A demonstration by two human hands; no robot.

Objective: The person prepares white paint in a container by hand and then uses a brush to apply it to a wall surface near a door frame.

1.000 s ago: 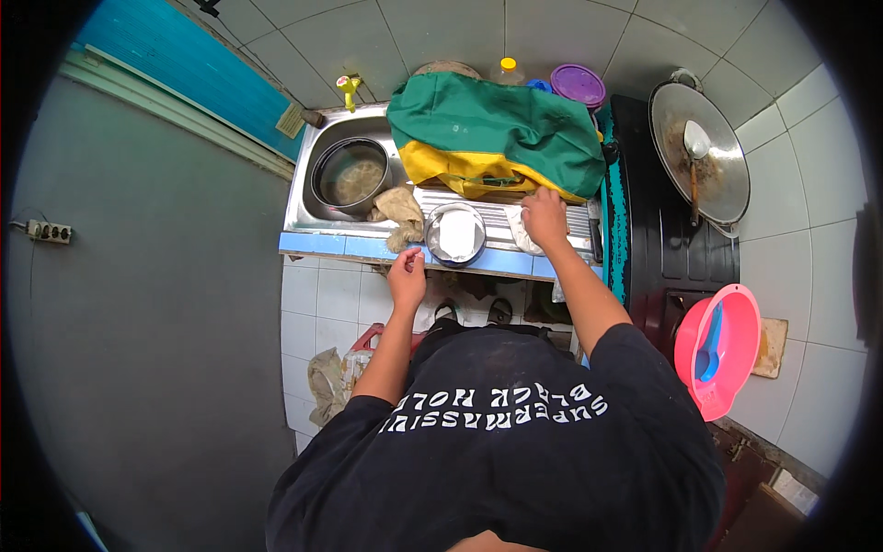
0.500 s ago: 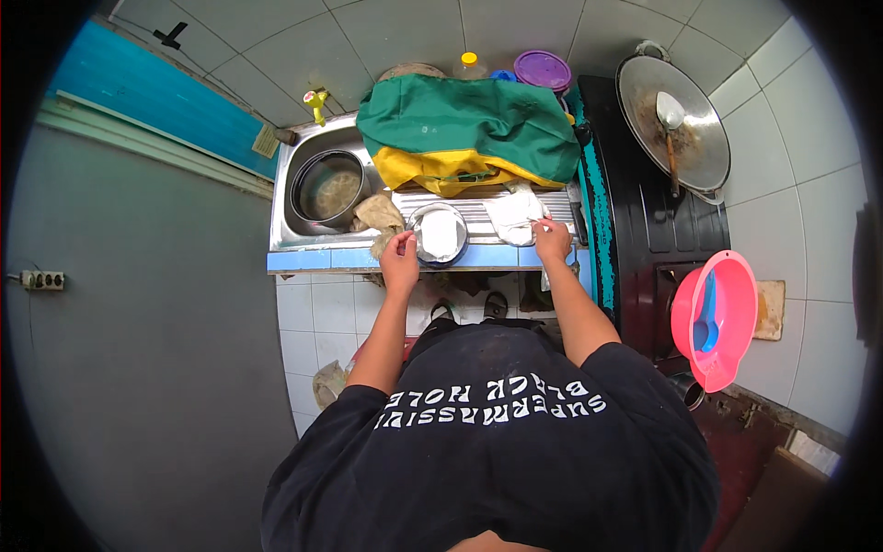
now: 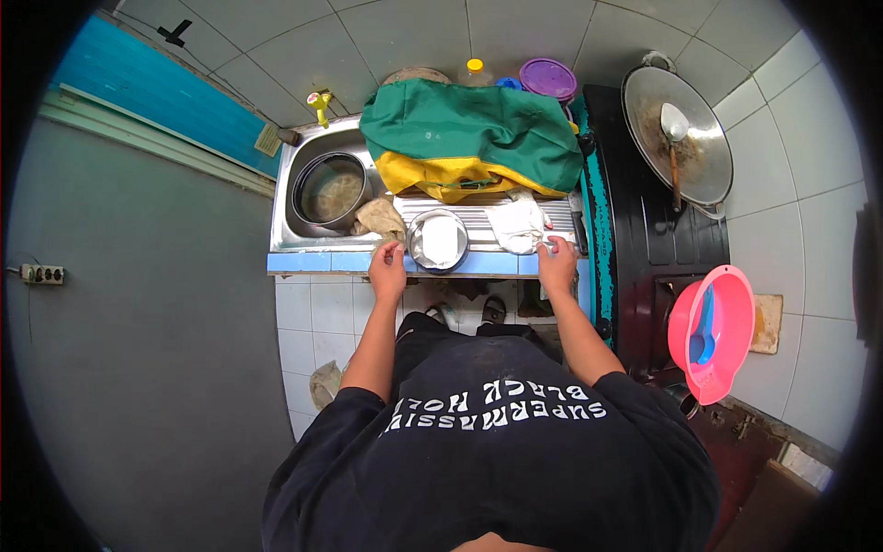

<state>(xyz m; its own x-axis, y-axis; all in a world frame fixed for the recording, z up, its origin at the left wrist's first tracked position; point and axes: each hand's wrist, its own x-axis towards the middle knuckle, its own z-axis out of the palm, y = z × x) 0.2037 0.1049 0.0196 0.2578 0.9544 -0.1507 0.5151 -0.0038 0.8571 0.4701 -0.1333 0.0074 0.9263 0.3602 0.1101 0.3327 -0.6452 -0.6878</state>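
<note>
My left hand (image 3: 387,269) is at the counter's front edge, fingers slightly apart, holding nothing visible. It is just below a crumpled beige cloth (image 3: 379,218) and left of a round, dark-rimmed bowl (image 3: 413,260) with a flat white piece (image 3: 440,241) in it. My right hand (image 3: 556,267) is at the same edge, thumb and fingers apart. Its fingertips are close to the lower right corner of a crumpled white plastic bag (image 3: 517,226) on the ribbed drainboard; whether they touch it is hard to tell.
A dark pot (image 3: 331,193) sits in the steel sink (image 3: 287,221) at left. Green and yellow fabric (image 3: 469,129) covers things behind the drainboard. On the black stove (image 3: 635,239) at right rests a wok (image 3: 644,129) with a spatula (image 3: 674,138); a pink basin (image 3: 736,322) is nearer.
Both hands have drawn slightly back toward me. The right hand has come away from the plastic bag's surface to its corner, and the left has moved off the bowl's rim.
</note>
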